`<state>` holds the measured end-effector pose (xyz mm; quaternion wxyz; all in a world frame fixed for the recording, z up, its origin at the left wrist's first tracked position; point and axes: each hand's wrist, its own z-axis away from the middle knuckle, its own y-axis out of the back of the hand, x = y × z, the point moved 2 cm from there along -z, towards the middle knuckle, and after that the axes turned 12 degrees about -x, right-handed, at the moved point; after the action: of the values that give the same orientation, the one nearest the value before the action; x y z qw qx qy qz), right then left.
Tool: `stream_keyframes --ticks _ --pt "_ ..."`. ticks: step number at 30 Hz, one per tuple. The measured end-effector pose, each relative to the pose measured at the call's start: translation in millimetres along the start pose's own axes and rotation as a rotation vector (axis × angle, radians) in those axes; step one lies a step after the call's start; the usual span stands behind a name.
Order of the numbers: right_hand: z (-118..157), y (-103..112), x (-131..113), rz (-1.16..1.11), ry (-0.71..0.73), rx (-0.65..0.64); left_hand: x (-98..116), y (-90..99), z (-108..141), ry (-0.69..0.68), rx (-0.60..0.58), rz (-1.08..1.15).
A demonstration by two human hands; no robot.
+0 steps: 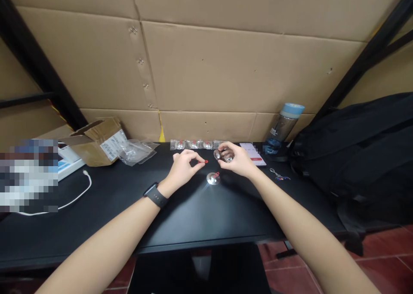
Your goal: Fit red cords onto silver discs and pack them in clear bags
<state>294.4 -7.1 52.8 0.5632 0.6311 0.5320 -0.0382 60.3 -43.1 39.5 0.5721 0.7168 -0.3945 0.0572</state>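
My left hand, with a dark watch on its wrist, pinches a small red loop between thumb and fingertips. My right hand is closed on a shiny finger cymbal, held by its edge just above the table. A second round shiny piece shows inside the right palm, partly hidden by the fingers. Between and below both hands, another finger cymbal lies on the table with a red loop at its domed centre. Behind the hands, several more sit in a clear plastic strip.
On the black table stand an opened cardboard box and crumpled clear plastic bags at left, with a white cable. At right are a phone, a keychain, a blue-capped bottle and a black backpack.
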Motion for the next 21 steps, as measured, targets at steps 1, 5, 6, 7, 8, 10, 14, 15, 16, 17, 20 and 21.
stream_keyframes --ticks 1,5,6,7,8,10,14,15,16,17,20,21 --pt "0 -4 -4 -0.041 0.013 -0.002 1 0.2 0 0.004 0.005 0.008" --pt "2 -15 -19 -0.17 0.07 0.002 6 2.9 1 0.024 0.022 0.006" --pt "3 -17 -22 -0.186 0.085 0.006 7 3.5 1 0.029 0.02 -0.006" --pt "3 -19 -25 -0.197 0.098 0.008 8 3.8 1 0.035 0.017 -0.016" --pt "4 -22 -29 -0.202 0.109 0.008 9 4.0 1 0.041 0.017 -0.022" --pt "5 -26 -35 -0.207 0.124 0.01 11 3.9 2 0.047 0.032 -0.023" --pt "6 -32 -43 -0.204 0.148 0.045 15 2.0 4 0.008 0.075 0.007" --pt "6 -33 -45 -0.208 0.158 0.052 15 1.5 4 -0.001 0.088 0.019" --pt "6 -33 -46 -0.214 0.169 0.057 16 1.1 5 -0.006 0.103 0.028" --pt "7 -34 -46 -0.222 0.181 0.059 16 0.9 5 -0.006 0.121 0.033" --pt "7 -35 -46 -0.238 0.198 0.057 16 1.0 6 -0.002 0.16 0.016" --pt "8 -35 -45 -0.241 0.197 0.055 17 1.3 6 -0.002 0.164 0.009"
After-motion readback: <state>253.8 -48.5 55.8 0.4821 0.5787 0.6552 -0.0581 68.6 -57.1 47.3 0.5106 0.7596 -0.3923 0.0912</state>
